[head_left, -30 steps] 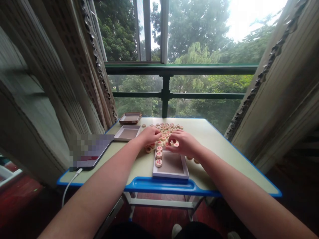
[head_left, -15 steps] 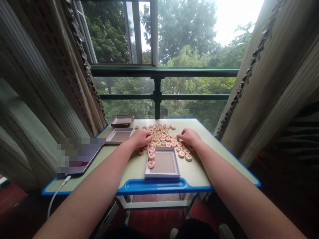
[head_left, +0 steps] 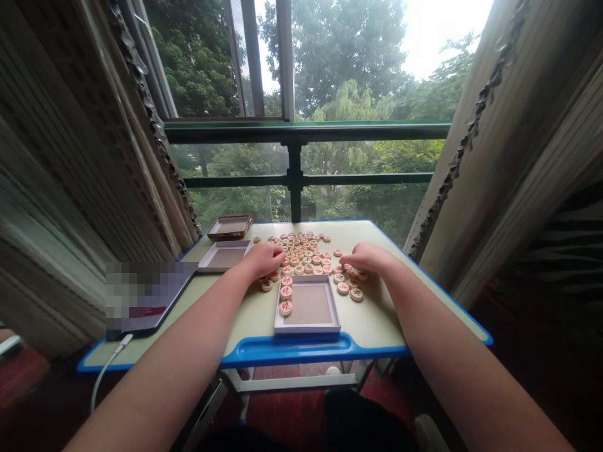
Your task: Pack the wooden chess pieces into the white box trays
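Many round wooden Chinese chess pieces (head_left: 308,260) with red or dark characters lie in a loose spread on the table. Three red-lettered pieces (head_left: 286,292) form a column along the left side of a shallow white box tray (head_left: 334,317). My left hand (head_left: 264,258) rests at the left edge of the spread, its fingers curled; anything inside them is hidden. On the right, my right hand (head_left: 367,258) has thumb and finger closed down at a piece (head_left: 338,269) among a smaller group. Another piece (head_left: 338,252) lies just beyond those fingertips.
A second white tray (head_left: 225,256) and a brown-edged box (head_left: 229,227) stand at the back left. A tablet-like device (head_left: 164,301), partly pixelated, lies at the left with a white cable (head_left: 109,365). The table's blue rim (head_left: 296,359) has a front groove. Curtains and a railed window surround it.
My right hand has shifted slightly right, and a piece now shows beyond its fingertips. My left hand stays nearly in place. The camera view has moved a little.
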A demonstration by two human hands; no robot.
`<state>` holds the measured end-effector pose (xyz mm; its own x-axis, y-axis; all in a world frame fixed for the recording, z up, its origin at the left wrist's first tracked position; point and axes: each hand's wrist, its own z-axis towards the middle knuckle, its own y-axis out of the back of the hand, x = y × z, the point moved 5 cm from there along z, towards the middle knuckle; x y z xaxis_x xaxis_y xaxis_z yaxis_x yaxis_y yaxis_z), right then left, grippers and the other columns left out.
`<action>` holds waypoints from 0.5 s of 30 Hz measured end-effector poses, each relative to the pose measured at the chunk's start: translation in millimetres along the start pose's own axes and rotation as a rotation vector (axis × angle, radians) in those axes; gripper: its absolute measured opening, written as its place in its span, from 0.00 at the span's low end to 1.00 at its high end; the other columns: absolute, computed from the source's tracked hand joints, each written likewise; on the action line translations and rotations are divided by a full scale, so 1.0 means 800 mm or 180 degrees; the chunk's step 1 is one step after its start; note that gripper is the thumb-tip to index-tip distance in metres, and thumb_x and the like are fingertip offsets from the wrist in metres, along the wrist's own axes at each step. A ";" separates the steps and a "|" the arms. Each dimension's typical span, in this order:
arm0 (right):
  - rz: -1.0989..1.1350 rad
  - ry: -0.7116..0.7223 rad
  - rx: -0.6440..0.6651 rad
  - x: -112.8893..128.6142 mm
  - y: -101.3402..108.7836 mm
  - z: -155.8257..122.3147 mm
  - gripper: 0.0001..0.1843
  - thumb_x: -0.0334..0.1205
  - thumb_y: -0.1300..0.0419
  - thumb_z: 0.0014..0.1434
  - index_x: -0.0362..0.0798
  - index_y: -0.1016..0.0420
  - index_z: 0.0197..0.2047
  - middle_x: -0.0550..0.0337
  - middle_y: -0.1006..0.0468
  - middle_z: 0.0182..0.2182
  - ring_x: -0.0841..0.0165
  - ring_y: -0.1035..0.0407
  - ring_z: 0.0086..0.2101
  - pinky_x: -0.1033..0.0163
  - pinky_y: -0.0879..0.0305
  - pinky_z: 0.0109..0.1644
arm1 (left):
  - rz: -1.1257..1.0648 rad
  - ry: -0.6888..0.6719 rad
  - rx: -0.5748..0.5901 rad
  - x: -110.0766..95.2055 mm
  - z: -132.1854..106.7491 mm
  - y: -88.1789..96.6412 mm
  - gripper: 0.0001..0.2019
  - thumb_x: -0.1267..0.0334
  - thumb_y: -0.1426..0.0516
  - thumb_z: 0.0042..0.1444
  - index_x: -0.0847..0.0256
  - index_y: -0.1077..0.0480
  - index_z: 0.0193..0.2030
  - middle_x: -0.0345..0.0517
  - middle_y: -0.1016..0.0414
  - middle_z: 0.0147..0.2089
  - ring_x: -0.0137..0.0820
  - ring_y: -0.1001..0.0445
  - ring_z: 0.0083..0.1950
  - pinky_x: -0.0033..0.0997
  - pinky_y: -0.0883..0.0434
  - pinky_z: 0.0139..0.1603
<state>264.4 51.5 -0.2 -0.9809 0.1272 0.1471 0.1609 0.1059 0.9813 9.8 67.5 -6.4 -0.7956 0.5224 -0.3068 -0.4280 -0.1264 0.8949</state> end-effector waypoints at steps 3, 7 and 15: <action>0.0046 0.0150 0.0145 0.006 -0.002 -0.006 0.25 0.59 0.44 0.45 0.43 0.26 0.22 0.53 0.27 0.20 0.66 0.33 0.24 0.65 0.44 0.24 | 0.0016 0.0062 0.0008 0.001 0.000 0.000 0.17 0.57 0.52 0.52 0.63 0.32 0.19 0.40 0.34 0.18 0.25 0.40 0.21 0.26 0.47 0.23; 0.0204 0.0314 0.0341 0.014 -0.004 -0.013 0.21 0.56 0.42 0.43 0.44 0.28 0.20 0.55 0.27 0.19 0.68 0.35 0.21 0.65 0.45 0.23 | 0.0072 0.0066 0.0022 -0.001 -0.001 0.001 0.16 0.57 0.52 0.52 0.63 0.33 0.19 0.40 0.34 0.18 0.25 0.39 0.21 0.26 0.47 0.23; 0.0136 0.0398 0.0003 0.018 0.005 -0.012 0.15 0.48 0.43 0.46 0.44 0.27 0.22 0.56 0.27 0.20 0.69 0.35 0.23 0.66 0.47 0.23 | -0.0013 0.0046 0.0066 -0.005 -0.003 0.002 0.15 0.59 0.51 0.52 0.62 0.33 0.19 0.40 0.35 0.17 0.25 0.39 0.19 0.26 0.46 0.23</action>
<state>250.1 44.6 6.7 -0.9791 0.0078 0.2031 0.2028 0.1039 0.9737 11.4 63.2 -4.3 -0.8000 0.5107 -0.3149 -0.4225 -0.1068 0.9001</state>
